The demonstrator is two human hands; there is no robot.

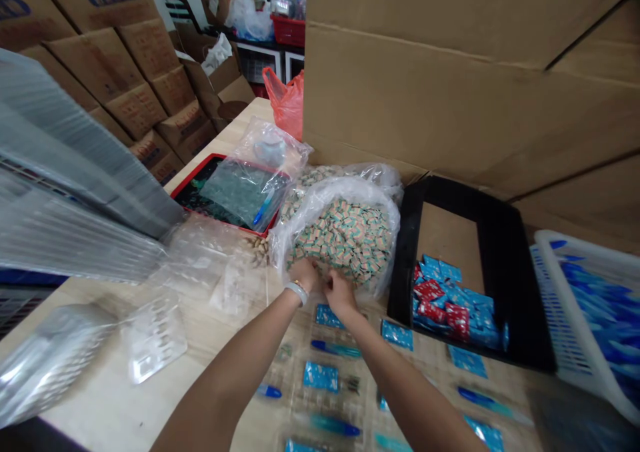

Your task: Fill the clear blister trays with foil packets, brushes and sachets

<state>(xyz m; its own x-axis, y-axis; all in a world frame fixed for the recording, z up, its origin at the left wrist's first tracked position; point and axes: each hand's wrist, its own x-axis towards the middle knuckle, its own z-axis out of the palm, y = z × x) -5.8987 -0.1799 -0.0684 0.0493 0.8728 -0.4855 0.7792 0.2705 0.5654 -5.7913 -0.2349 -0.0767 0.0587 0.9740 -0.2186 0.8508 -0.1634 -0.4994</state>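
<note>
A clear plastic bag (393, 229) stands open, full of small beige and green printed pieces (345, 235). At its near edge my left hand (306, 273), with a pale band on the wrist, has its fingers curled over the pieces. Just beside it, my right hand (341, 291) is closed in a pinch at the bag's front lip. What either hand holds is too small or hidden to make out. Below the hands lie clear trays holding blue sachets (321, 376) and blue pens (335, 349), partly covered by my forearms.
To the right sit a black bin (510, 259) of blue and red sachets and a white basket (547, 305) of blue pens. A red-rimmed tray (215, 162) is at the back left. Stacked clear trays (75, 172) stand left; a cardboard wall (450, 92) rises behind.
</note>
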